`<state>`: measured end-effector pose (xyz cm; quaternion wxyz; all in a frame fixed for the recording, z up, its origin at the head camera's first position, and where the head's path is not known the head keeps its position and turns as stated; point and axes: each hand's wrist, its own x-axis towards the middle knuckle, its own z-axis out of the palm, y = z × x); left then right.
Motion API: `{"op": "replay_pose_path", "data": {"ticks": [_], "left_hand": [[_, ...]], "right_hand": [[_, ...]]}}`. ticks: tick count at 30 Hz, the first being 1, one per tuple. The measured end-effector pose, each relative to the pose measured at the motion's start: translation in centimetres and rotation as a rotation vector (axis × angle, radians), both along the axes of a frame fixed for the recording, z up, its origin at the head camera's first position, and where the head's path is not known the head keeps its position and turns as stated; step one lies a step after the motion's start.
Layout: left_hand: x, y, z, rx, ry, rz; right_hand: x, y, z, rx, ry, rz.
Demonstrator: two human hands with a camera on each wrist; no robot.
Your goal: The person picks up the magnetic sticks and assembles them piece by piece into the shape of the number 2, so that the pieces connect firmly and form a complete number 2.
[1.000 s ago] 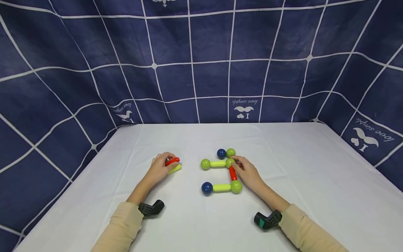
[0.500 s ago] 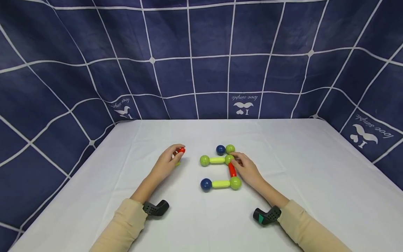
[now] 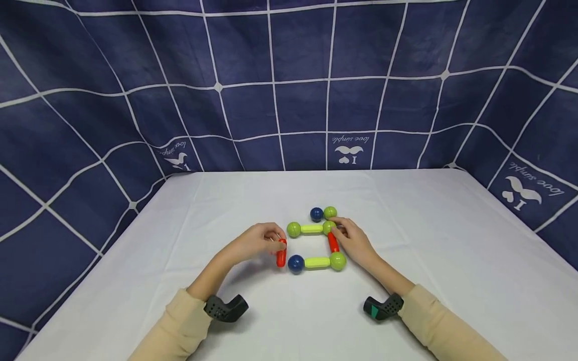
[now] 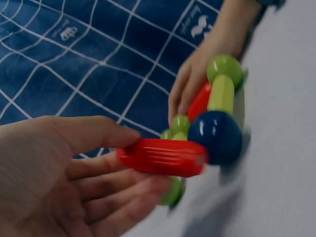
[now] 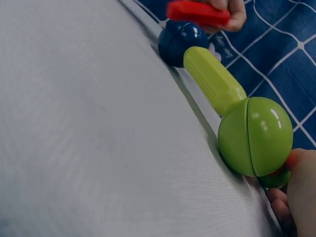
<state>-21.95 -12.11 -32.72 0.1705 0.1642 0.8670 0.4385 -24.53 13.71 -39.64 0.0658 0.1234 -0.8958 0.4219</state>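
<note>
My left hand (image 3: 257, 243) pinches a red magnetic rod (image 3: 281, 253) between thumb and fingers, just left of a navy ball (image 3: 296, 264). In the left wrist view the rod (image 4: 163, 157) points toward this ball (image 4: 216, 137); whether they touch is unclear. A yellow-green rod (image 3: 317, 262) joins the navy ball to a green ball (image 3: 337, 261). From there another red rod (image 3: 333, 242) runs back to a second green ball (image 3: 328, 227), which my right hand (image 3: 354, 243) holds at its right side. Another yellow-green rod (image 3: 311, 229) links that to a third green ball (image 3: 294, 229).
Behind the frame of rods, a loose navy ball (image 3: 316, 214) and a green ball (image 3: 330, 212) sit side by side. A white cloth covers the table (image 3: 433, 220). A dark blue checked curtain (image 3: 298, 105) stands behind it.
My left hand has moved right and nearer with the red rod, which now points down beside the navy ball. A yellow-green rod seen earlier by that hand no longer shows. My right hand stays put.
</note>
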Motion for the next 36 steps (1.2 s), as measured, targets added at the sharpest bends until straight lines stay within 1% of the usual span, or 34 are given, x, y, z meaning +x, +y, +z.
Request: {"op": "replay_pose_path", "data": {"ticks": [2, 5, 8, 10, 13, 16, 18, 23, 25, 29, 31, 36], "left_hand": [[0.4, 0.1, 0.0, -0.002, -0.066, -0.091], [1.0, 0.3, -0.2, -0.013, -0.153, -0.193], [1.4, 0.5, -0.5, -0.026, -0.215, -0.244], [1.6, 0.7, -0.7, -0.016, -0.248, -0.257], [1.8, 1.0, -0.9, 0.012, -0.3, -0.258], [1.9, 1.3, -1.1, 0.052, -0.341, -0.246], [2.0, 1.5, -1.3, 0.078, -0.361, -0.222], [1.8, 1.7, -2.0, 0.141, -0.411, -0.141], [1.7, 1.8, -2.3, 0.149, -0.425, -0.118], [1.7, 2.0, -2.5, 0.131, -0.416, -0.086], [1.7, 2.1, -2.6, 0.124, -0.404, -0.081], [1.5, 2.1, -3.2, 0.163, -0.391, -0.079]], "right_hand": [[0.0, 0.0, -0.1, 0.002, -0.004, -0.002], [0.0, 0.0, -0.1, 0.0, -0.007, -0.006], [0.1, 0.1, 0.0, -0.002, -0.011, 0.001], [0.1, 0.1, 0.0, -0.005, -0.012, 0.003], [0.1, 0.1, 0.0, -0.002, -0.009, 0.006], [0.0, 0.1, 0.1, -0.005, -0.007, 0.004], [0.0, 0.1, 0.1, -0.007, -0.007, 0.005], [0.0, 0.0, 0.0, -0.006, -0.007, 0.006], [0.0, 0.0, -0.1, -0.004, -0.01, 0.005], [0.0, -0.1, 0.0, -0.004, -0.018, 0.0], [0.0, -0.1, 0.0, -0.003, -0.021, -0.004], [0.0, -0.1, -0.1, -0.001, -0.02, -0.007]]}}
